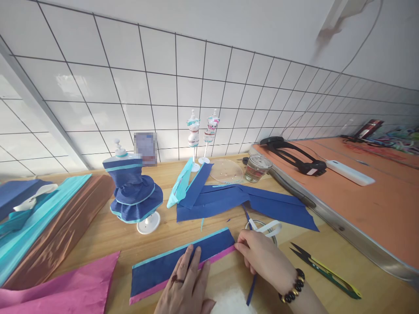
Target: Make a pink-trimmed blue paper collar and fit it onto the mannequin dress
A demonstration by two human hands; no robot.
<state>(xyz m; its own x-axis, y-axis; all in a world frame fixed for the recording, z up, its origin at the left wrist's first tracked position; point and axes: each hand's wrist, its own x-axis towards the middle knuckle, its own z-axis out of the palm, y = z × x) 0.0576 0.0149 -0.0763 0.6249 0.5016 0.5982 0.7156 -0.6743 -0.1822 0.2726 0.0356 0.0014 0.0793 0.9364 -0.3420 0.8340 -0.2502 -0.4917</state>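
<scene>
A navy fabric strip point(160, 271) lies on the wooden table, with a turquoise band on its far long edge and a pink band on its near one. My left hand point(187, 283) rests flat on the strip, fingers spread across the navy and pink. At the strip's right end, my right hand point(262, 255) pinches the corner where the pink band stops. A narrow navy scrap point(251, 291) comes out from under that hand. Just behind it is a roll of white tape point(273, 227). Thread snips point(325, 270) with yellow-green handles lie to its right.
A small dress form point(132, 187) in a ruffled navy dress stands at left. Pink fabric point(65, 283) and brown fabric point(65, 222) cover the left side. Larger navy pieces point(242, 198) lie behind. A lidded jar point(258, 168) stands near the metal-edged orange surface point(369, 209).
</scene>
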